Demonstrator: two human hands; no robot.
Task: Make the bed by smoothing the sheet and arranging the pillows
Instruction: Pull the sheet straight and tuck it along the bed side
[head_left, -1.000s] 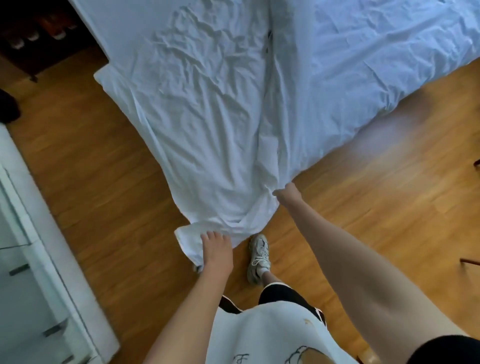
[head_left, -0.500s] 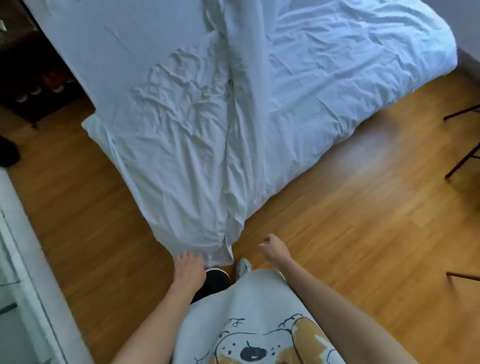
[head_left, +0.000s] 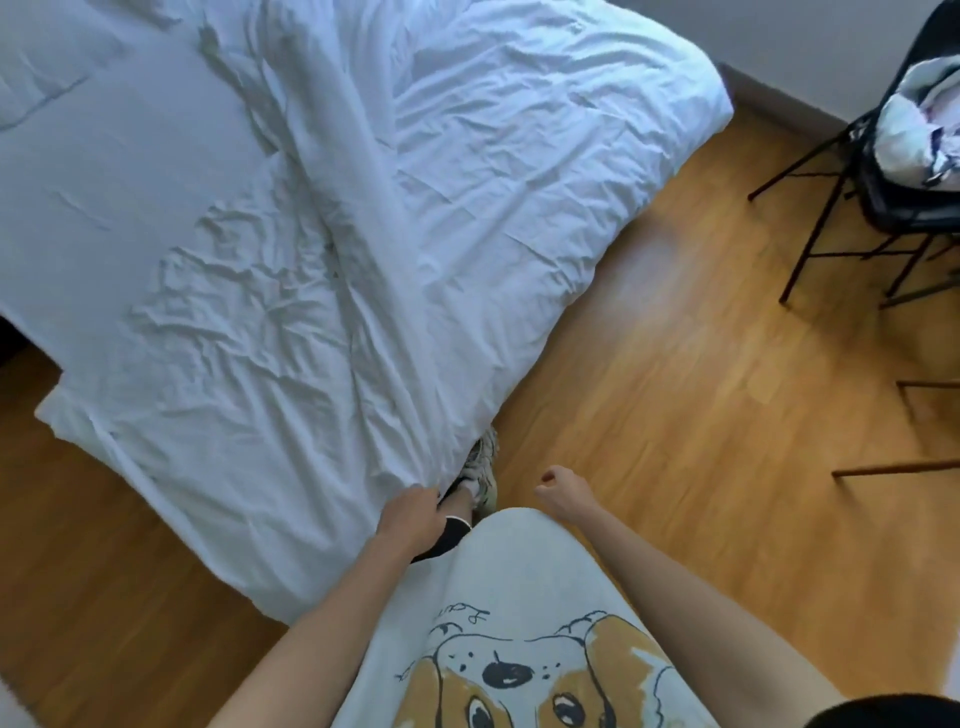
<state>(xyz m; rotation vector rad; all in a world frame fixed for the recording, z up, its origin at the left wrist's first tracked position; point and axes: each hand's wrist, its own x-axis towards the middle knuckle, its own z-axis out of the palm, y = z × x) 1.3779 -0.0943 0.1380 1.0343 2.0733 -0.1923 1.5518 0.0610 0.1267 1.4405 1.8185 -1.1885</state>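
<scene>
Sheet (head_left: 270, 322): white, creased, draped off the bed onto the wood floor (head_left: 675, 467).
Left hand (head_left: 410, 517): fingers curled, gripping the sheet's hem.
Right hand (head_left: 563, 492): loose fist, holding nothing, apart from the sheet.
Shoe (head_left: 480, 470): partly hidden by the hem.
Chair (head_left: 883, 197): right, bearing clothes.

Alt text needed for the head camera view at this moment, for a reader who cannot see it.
Seen from above, a person's left hand grips the edge of a wrinkled white sheet hanging off a bed onto the wooden floor. The right hand is curled and holds nothing; a chair with clothes stands at right.
</scene>
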